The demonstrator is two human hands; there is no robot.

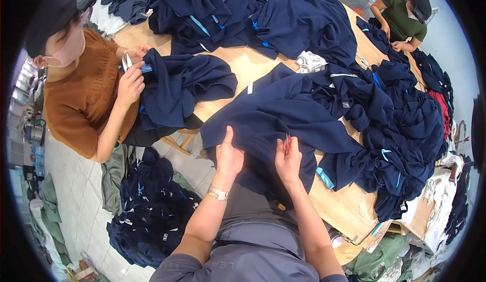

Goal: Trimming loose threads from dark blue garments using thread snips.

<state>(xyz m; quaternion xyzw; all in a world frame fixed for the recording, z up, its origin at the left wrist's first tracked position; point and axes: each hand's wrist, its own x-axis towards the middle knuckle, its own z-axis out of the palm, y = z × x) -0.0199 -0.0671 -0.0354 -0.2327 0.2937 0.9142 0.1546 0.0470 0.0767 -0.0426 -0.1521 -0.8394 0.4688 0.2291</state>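
Observation:
A navy garment [273,104] is spread over the table's near edge and hangs down in front of me. My left hand [230,156] grips its left part, thumb up along the cloth, the fingers partly hidden in the folds. In my right hand [288,163] is a small pair of thread snips [287,142], with some red showing and the tips pointing away from me. That hand is closed round them, just over the garment's lower middle. A short white strip [250,88] shows on the garment's far left edge.
Navy garments lie in a large heap [304,18] at the far side and another heap [400,125] at right, on a wooden table [339,206]. A co-worker [86,94] at left holds scissors and navy cloth; another person [405,21] works far right. More navy cloth [152,211] lies low left.

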